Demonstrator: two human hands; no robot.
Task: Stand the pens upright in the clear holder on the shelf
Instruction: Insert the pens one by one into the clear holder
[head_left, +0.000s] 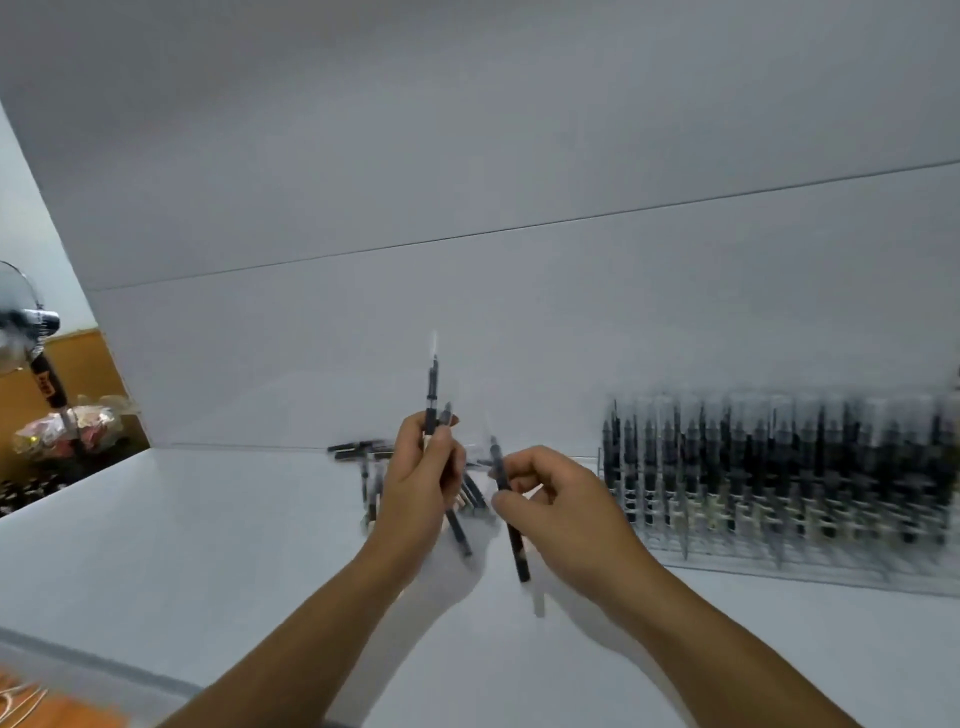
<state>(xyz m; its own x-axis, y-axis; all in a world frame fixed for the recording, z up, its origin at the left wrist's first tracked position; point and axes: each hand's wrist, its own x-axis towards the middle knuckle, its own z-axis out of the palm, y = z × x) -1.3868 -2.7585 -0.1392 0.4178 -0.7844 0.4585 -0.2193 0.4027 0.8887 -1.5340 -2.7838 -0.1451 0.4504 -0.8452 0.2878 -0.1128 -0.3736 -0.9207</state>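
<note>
White shelf (208, 545) against bare wall (467, 208). Grips several pens (431, 384) upright in left hand (415, 493) as stock; pinches one pen (519, 553) in right hand (566, 514), likely bound for crowded holder (727, 561) at right. Loose pens (358, 447) behind hands.

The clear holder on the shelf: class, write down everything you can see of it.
The clear holder looks like transparent plastic, a long low rack standing on the white shelf at the right, running out of frame. Rows of black pens stand upright in it, filling what shows. Motion blur hides finer detail. The right hand is near but apart.
</note>
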